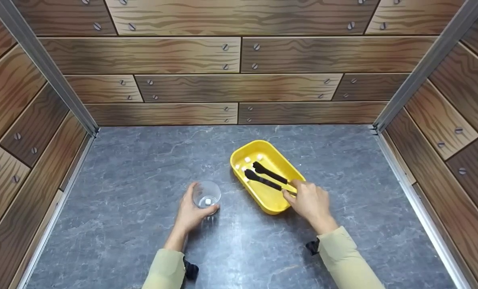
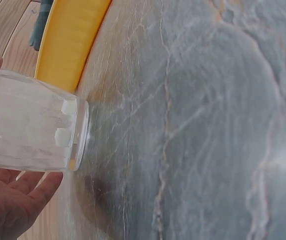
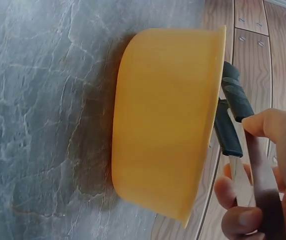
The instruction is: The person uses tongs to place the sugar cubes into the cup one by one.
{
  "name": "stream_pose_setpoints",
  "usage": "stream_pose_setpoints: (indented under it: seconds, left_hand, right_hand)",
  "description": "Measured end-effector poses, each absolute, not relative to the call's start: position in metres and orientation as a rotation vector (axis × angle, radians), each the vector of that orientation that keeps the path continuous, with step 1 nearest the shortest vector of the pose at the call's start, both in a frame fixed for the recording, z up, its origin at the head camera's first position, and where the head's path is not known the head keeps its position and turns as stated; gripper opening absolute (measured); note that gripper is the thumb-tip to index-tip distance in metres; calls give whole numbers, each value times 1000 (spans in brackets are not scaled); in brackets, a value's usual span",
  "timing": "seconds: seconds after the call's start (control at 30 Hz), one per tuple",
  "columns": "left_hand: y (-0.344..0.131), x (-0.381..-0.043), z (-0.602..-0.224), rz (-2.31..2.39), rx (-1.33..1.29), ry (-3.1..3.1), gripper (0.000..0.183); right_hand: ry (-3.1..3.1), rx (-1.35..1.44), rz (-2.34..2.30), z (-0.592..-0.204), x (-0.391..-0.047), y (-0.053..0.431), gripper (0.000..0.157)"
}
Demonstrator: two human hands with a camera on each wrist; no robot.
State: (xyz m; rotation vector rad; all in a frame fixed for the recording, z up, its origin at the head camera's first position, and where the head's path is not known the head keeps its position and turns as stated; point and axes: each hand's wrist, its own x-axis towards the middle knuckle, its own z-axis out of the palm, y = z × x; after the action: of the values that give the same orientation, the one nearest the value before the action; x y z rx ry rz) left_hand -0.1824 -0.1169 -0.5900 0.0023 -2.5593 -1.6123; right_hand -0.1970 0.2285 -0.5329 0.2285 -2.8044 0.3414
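A clear cup (image 1: 207,190) is held upright by the left hand (image 1: 188,212), its fingers and thumb curved round opposite sides, at a grey marbled bench (image 1: 134,224); whether the cup's base touches down cannot be told. One white cube (image 1: 208,201) is seen at the cup's bottom from above, while two white shapes are shown low inside in the left wrist view. To the right, a yellow tub (image 1: 269,202) is set at a slant, with small white cubes (image 1: 247,159) scattered at its far-left end. Tongs (image 1: 265,182) are gripped by the right hand (image 1: 312,200), its fingers and thumb clamped on the handles by the tub's near-right rim. The black ends are parted beside the cubes; whether any is touched cannot be made out. The bench is backed by wood-patterned panels (image 1: 190,87).
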Motion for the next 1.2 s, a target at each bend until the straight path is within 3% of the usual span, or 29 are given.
stream_pose_setpoints:
  seconds: [1.2]
  left_hand:
    - [-118,-182,-590,-1597,-1,-2557,95]
  right_hand:
    - [-2923,286,161,-533,-202,207,30]
